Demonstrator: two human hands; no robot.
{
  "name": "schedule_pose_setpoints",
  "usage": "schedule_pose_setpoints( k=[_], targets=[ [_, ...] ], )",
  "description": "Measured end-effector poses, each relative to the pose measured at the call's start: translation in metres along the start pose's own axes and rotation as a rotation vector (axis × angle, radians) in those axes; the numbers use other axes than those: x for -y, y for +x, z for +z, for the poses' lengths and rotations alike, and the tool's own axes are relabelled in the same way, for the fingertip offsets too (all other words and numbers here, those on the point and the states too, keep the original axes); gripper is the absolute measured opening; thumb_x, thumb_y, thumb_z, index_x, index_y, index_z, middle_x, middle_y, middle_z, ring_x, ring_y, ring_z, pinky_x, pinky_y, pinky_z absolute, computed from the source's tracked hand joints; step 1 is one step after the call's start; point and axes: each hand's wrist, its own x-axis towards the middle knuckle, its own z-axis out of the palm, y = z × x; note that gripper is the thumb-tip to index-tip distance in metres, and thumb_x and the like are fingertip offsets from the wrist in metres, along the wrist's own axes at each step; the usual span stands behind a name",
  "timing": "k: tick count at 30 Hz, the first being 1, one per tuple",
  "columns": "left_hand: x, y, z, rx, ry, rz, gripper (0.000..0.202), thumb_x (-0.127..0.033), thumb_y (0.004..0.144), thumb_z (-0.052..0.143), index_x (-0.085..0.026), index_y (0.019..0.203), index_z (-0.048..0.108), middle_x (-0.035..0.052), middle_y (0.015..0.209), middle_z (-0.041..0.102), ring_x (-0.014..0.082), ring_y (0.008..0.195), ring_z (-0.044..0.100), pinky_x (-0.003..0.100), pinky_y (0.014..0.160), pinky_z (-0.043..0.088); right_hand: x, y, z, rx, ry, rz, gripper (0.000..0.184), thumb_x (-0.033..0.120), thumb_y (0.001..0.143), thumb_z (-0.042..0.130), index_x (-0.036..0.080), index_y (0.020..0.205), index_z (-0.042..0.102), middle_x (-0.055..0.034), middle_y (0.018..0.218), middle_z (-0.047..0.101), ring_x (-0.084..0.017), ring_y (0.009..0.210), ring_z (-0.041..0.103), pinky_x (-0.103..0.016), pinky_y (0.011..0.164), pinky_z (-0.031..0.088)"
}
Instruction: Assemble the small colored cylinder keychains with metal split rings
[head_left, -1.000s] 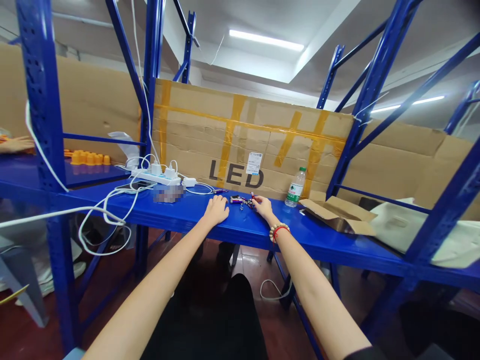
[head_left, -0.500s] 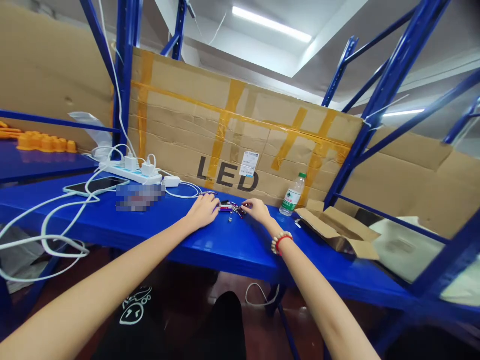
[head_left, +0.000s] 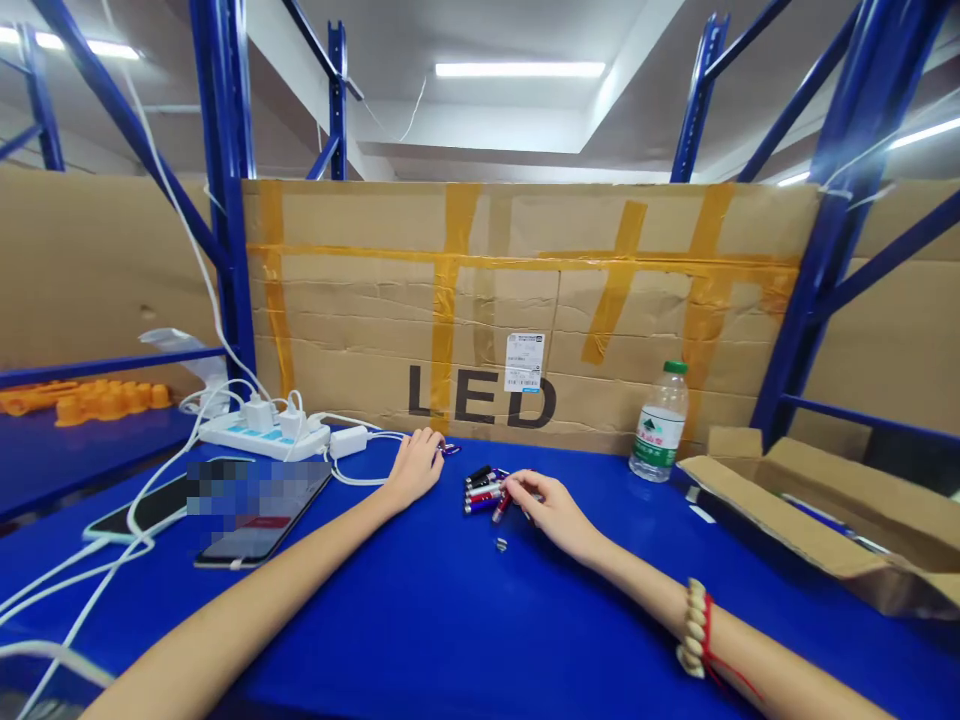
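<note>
On the blue tabletop [head_left: 420,610], a small pile of short metallic tubes [head_left: 484,490] in black, silver, red and blue lies at the middle. My right hand [head_left: 551,510] is closed at the pile's right edge, thumb and fingers pinching a short red tube [head_left: 502,507] that tilts downward. Left of the pile, my left hand [head_left: 416,465] rests with curled fingers. A purple metallic tube [head_left: 449,449] sticks out at its fingertips, mostly hidden behind them. A tiny silver piece [head_left: 501,545] lies apart, in front of the pile.
A water bottle [head_left: 660,425] stands at the back right, near an open cardboard box [head_left: 795,510] with pens inside. Two phones [head_left: 262,520], white cables and a power strip [head_left: 262,437] occupy the left. Behind stands a cardboard panel [head_left: 360,320] marked LED.
The view has levelled and tipped down, closer to the table. The tubes now lie more neatly side by side, and my right hand has a red tube at its fingertips. My left hand stays left of the pile.
</note>
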Motion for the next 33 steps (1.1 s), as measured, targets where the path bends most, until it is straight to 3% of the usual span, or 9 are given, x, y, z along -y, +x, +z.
schedule_pose_setpoints(
  k=[2, 11, 16, 22, 28, 33],
  targets=[
    [0.002, 0.010, 0.009, 0.028, 0.030, -0.021, 0.019, -0.017, 0.084, 0.033, -0.018, 0.088, 0.051, 0.0057, 0.091, 0.056, 0.0199, 0.089, 0.048, 0.035, 0.078, 0.034, 0.003, 0.000, 0.001, 0.020, -0.052, -0.078, 0.034, 0.046, 0.082, 0.044, 0.016, 0.075, 0.059, -0.0024, 0.070, 0.063, -0.013, 0.067, 0.056, -0.024, 0.063, 0.044],
    [-0.002, 0.043, 0.040, 0.094, 0.200, -0.057, 0.029, -0.040, 0.081, 0.040, -0.015, 0.081, 0.054, 0.0126, 0.090, 0.058, 0.0272, 0.090, 0.051, 0.039, 0.079, 0.035, -0.018, 0.012, -0.005, 0.028, -0.192, -0.108, 0.029, 0.040, 0.084, 0.043, 0.018, 0.080, 0.060, -0.0012, 0.072, 0.063, -0.010, 0.058, 0.051, -0.022, 0.054, 0.040],
    [-0.004, 0.044, 0.042, 0.083, 0.246, -0.036, 0.032, -0.040, 0.077, 0.043, -0.013, 0.090, 0.054, 0.0139, 0.093, 0.058, 0.0279, 0.091, 0.050, 0.040, 0.079, 0.035, -0.020, 0.010, -0.002, 0.060, -0.276, -0.203, 0.019, 0.035, 0.080, 0.052, 0.020, 0.085, 0.062, -0.0029, 0.081, 0.065, -0.012, 0.066, 0.055, -0.023, 0.060, 0.043],
    [0.001, 0.045, 0.044, 0.133, 0.275, 0.014, 0.024, -0.031, 0.075, 0.043, -0.014, 0.079, 0.060, 0.0123, 0.086, 0.059, 0.0270, 0.086, 0.051, 0.041, 0.080, 0.033, -0.023, 0.008, -0.005, 0.074, -0.327, -0.250, 0.014, 0.033, 0.073, 0.061, 0.020, 0.078, 0.062, -0.0018, 0.079, 0.064, -0.013, 0.070, 0.056, -0.025, 0.065, 0.044],
    [0.000, 0.043, 0.045, 0.144, 0.249, 0.070, 0.028, -0.025, 0.081, 0.037, -0.011, 0.088, 0.060, 0.0153, 0.094, 0.058, 0.0280, 0.091, 0.050, 0.041, 0.082, 0.031, -0.028, 0.010, -0.005, 0.118, -0.347, -0.283, 0.014, 0.035, 0.074, 0.060, 0.022, 0.078, 0.063, -0.0036, 0.082, 0.065, -0.017, 0.080, 0.057, -0.031, 0.075, 0.045],
    [-0.001, 0.039, 0.045, 0.148, 0.217, 0.043, 0.032, -0.026, 0.087, 0.030, -0.009, 0.093, 0.056, 0.0164, 0.098, 0.056, 0.0274, 0.094, 0.050, 0.040, 0.083, 0.031, -0.025, 0.010, -0.003, 0.088, -0.361, -0.306, 0.017, 0.036, 0.077, 0.056, 0.022, 0.073, 0.064, -0.0048, 0.076, 0.064, -0.016, 0.073, 0.057, -0.030, 0.069, 0.045]
  ],
)
